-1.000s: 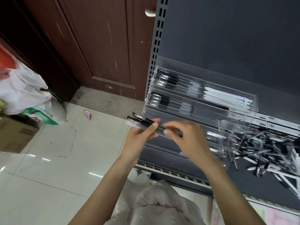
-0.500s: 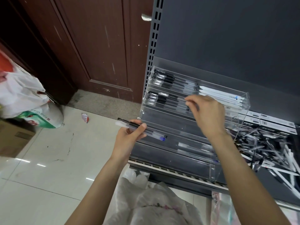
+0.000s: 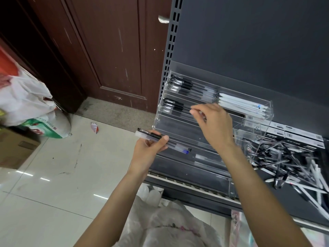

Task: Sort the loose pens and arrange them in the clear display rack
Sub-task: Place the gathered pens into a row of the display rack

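Head-camera view: a person stands at a dark shop shelf [image 3: 277, 207], loading a clear display rack [image 3: 192, 132] of stepped tiers. Their left hand [image 3: 147, 150] grips a small bundle of pens [image 3: 162, 140], fingers curled round the clear barrels, level with the rack's left edge and just in front of its middle tiers. Their right hand [image 3: 213, 125] reaches over the second tier from the top, thumb and forefinger brought together at the end of the black-capped pens [image 3: 175, 106] lying there; whether it pinches a pen or only touches one cannot be told. The top tier holds more black-capped pens on the left and white pens [image 3: 243, 106] on the right. A heap of loose pens [image 3: 293, 163] lies on the shelf just right of the rack, unsorted. Judging by this, the step in hand is placing or straightening one pen in the second tier, with most of the job still ahead. The next move likely calls for drawing another pen from the left hand's bundle and laying it parallel with its neighbours, cap to the left.
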Tool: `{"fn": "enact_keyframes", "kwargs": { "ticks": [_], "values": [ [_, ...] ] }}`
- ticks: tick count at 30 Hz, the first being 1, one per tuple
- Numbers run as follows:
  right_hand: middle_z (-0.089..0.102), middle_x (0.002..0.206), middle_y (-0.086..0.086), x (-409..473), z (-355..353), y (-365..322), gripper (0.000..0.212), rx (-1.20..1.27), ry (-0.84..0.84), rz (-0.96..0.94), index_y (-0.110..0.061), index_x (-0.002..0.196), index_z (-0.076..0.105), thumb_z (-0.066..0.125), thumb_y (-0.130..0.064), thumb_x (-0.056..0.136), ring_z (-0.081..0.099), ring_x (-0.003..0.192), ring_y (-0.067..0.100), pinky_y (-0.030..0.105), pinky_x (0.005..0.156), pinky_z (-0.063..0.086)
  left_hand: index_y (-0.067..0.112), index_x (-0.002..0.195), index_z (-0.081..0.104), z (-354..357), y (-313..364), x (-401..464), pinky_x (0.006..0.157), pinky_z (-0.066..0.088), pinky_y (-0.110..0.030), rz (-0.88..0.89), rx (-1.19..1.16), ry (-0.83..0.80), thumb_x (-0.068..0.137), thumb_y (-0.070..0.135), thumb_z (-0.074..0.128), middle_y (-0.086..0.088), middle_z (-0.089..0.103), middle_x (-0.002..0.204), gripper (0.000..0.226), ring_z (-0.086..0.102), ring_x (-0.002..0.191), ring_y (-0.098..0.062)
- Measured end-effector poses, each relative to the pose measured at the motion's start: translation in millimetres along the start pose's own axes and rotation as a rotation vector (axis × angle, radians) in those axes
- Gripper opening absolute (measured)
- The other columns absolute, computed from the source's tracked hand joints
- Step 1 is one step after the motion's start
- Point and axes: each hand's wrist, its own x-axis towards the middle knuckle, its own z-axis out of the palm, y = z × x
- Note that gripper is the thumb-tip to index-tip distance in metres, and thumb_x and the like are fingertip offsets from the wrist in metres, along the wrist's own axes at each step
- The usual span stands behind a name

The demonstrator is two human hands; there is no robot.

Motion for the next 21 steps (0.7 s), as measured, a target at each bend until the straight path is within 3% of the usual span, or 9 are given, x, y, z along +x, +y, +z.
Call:
{"fn": "enact_keyframes", "kwargs": {
  "ticks": [2, 4, 6, 10, 12, 14, 18, 21],
  "values": [
    [0.069, 0.090, -0.012, -18, -14, -13, 0.028, 0.247, -0.223, 0.084, -0.024, 0.103, 0.070, 0.053, -0.040, 0.089, 0.061, 0.077, 0.003, 0.018, 0.067, 0.049, -0.012, 0.103, 0.061, 2, 1, 0, 0.070, 0.052, -0.016, 0.008, -0.018, -0.005, 0.086, 0.012, 0.066, -0.031, 0.065, 0.096, 0.030, 0.069, 0.084, -0.020],
    [0.067, 0.091, -0.020, -35, -19, -22, 0.023, 0.324, -0.439, 0.105, -0.029, 0.103, 0.070, 0.058, -0.040, 0.087, 0.060, 0.077, -0.007, 0.009, 0.068, 0.044, -0.012, 0.102, 0.061, 6, 3, -1, 0.070, 0.052, -0.016, 0.019, -0.021, -0.012, 0.086, 0.011, 0.066, -0.023, 0.067, 0.086, 0.029, 0.068, 0.080, -0.017],
    [0.069, 0.089, -0.021, -47, -17, -22, 0.015, 0.411, -0.490, 0.142, -0.030, 0.098, 0.071, 0.066, -0.032, 0.085, 0.061, 0.079, -0.009, 0.005, 0.067, 0.040, -0.012, 0.102, 0.062, 11, 5, -2, 0.069, 0.052, -0.015, 0.030, -0.027, -0.015, 0.086, 0.011, 0.066, -0.013, 0.068, 0.081, 0.028, 0.068, 0.075, -0.011],
    [0.064, 0.085, -0.028, -45, -24, -6, 0.015, 0.486, -0.296, 0.268, -0.034, 0.095, 0.070, 0.068, -0.024, 0.084, 0.058, 0.079, -0.014, 0.001, 0.070, 0.039, -0.002, 0.106, 0.063, 19, 8, -4, 0.069, 0.053, -0.016, 0.054, -0.055, -0.022, 0.085, 0.010, 0.066, -0.008, 0.069, 0.087, 0.024, 0.068, 0.083, -0.014],
    [0.064, 0.084, -0.024, -36, -31, 6, 0.016, 0.430, -0.129, 0.309, -0.035, 0.097, 0.068, 0.066, -0.025, 0.084, 0.057, 0.076, -0.016, 0.000, 0.068, 0.038, 0.002, 0.103, 0.061, 18, 9, -4, 0.069, 0.053, -0.018, 0.046, -0.074, -0.010, 0.084, 0.009, 0.066, -0.007, 0.066, 0.088, 0.021, 0.067, 0.083, -0.015],
    [0.066, 0.081, -0.017, -23, -35, 17, 0.015, 0.283, 0.007, 0.300, -0.029, 0.099, 0.071, 0.065, -0.026, 0.086, 0.057, 0.064, -0.008, 0.004, 0.061, 0.039, 0.005, 0.095, 0.058, 15, 9, -4, 0.069, 0.054, -0.019, 0.023, -0.091, -0.006, 0.084, 0.008, 0.066, -0.004, 0.065, 0.083, 0.014, 0.067, 0.079, -0.014],
    [0.073, 0.087, -0.006, 1, -20, 21, 0.013, 0.036, 0.000, 0.225, -0.026, 0.097, 0.074, 0.064, -0.029, 0.089, 0.061, 0.067, 0.009, 0.025, 0.062, 0.048, 0.004, 0.094, 0.057, 8, 7, -5, 0.067, 0.054, -0.018, -0.010, -0.075, 0.003, 0.085, 0.009, 0.066, -0.001, 0.063, 0.077, 0.014, 0.067, 0.073, -0.009],
    [0.071, 0.089, -0.003, 10, -4, 19, 0.011, -0.072, -0.039, 0.119, -0.023, 0.092, 0.075, 0.066, -0.025, 0.087, 0.060, 0.079, 0.017, 0.024, 0.062, 0.039, 0.006, 0.096, 0.062, 6, 8, -4, 0.067, 0.055, -0.021, 0.001, -0.008, 0.019, 0.084, 0.014, 0.067, 0.000, 0.063, 0.076, 0.016, 0.065, 0.074, -0.011]
  ]
}}
